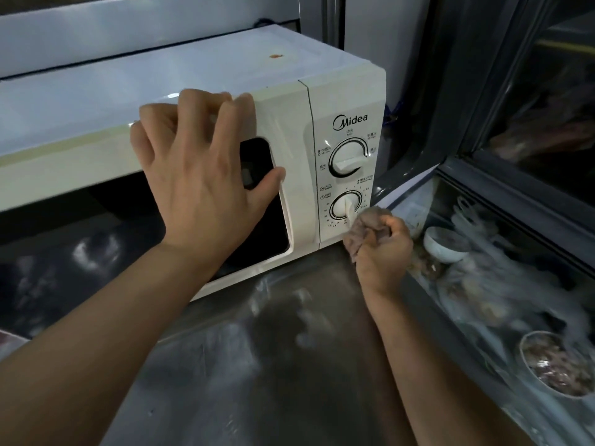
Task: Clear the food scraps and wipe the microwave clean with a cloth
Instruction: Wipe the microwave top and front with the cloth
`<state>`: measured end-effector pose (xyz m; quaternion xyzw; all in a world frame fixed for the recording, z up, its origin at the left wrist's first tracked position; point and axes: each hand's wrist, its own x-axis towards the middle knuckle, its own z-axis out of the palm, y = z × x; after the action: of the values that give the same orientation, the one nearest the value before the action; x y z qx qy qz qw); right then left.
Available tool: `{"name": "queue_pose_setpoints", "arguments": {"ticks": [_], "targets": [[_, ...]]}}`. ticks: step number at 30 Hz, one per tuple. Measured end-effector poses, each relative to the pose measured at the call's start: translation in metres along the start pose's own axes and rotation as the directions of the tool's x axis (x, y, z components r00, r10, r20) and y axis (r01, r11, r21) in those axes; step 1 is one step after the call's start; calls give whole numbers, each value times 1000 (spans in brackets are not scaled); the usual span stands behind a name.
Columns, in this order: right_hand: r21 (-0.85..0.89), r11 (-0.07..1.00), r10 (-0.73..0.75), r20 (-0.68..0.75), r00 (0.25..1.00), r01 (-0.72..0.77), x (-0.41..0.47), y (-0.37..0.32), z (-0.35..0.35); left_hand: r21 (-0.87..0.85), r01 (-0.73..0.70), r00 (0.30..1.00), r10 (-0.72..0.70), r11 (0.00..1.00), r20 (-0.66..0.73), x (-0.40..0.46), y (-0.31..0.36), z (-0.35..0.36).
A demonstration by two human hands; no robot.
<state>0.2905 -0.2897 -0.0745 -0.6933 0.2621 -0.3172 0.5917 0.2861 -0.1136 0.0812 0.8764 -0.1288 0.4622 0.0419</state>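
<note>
A cream-white microwave (289,101) with two dials stands on a steel counter, its door closed. My left hand (199,175) lies flat against the door, fingers hooked over its top edge and thumb on the dark window. My right hand (383,249) grips a crumpled brownish cloth (363,230) at the lower right corner of the control panel, just below the timer dial (346,206). A small reddish stain (276,56) marks the microwave's top.
The steel counter (273,365) spreads out in front of the microwave. To the right, under a glass case, sit a white bowl (446,244) and a metal bowl of food (553,365). A dark window frame (467,91) rises at the right.
</note>
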Motion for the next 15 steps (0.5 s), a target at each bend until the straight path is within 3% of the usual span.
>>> {"name": "queue_pose_setpoints", "arguments": {"ticks": [5,11,15], "targets": [[164,985,70,-49,996,-61,-9,-16,15,-5,0,1000,0,1000,-1,1,1,-1],[41,995,83,93,992,-87,-73,-21,37,-8,10,1000,-10,1000,28,2,2,-5],[272,961,30,70,997,-48,-51,-29,24,-12,0,999,0,1000,40,3,2,-7]]}}
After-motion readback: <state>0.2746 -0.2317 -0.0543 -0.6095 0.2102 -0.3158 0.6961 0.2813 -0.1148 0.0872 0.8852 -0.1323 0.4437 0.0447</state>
